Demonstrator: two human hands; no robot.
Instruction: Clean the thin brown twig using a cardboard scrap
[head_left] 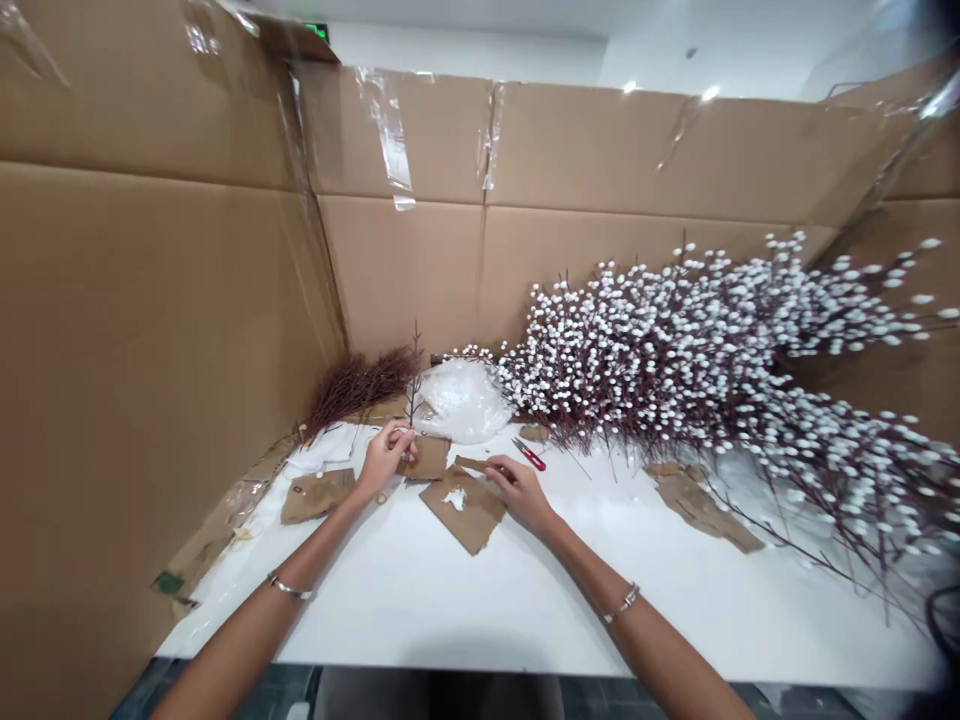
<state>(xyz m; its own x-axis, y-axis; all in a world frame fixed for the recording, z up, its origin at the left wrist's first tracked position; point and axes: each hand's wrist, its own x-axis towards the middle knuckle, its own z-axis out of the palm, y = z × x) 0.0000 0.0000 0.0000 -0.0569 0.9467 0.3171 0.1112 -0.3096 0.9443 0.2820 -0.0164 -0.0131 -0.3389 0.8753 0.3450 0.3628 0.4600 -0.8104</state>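
Observation:
My left hand (387, 456) is closed in a pinch around the lower stem of a bare brown artificial twig (415, 375), which stands upright with short side shoots. My right hand (519, 490) has its fingers together at the end of a narrow cardboard strip (471, 464). Below that strip lies a cardboard piece (472, 520) with a white torn patch on it. Another cardboard piece (429, 460) sits just beside my left fingers. Red-handled thread snips (529, 455) rest a little beyond my right hand.
White-budded branches (660, 340) are heaped along the right side. Bare twigs (360, 385) lie at the back left, beside a clear plastic bag (466, 400). More cardboard scraps (319, 495) lie on the white table (450, 610). Tall cardboard walls (405, 270) stand at the left and back.

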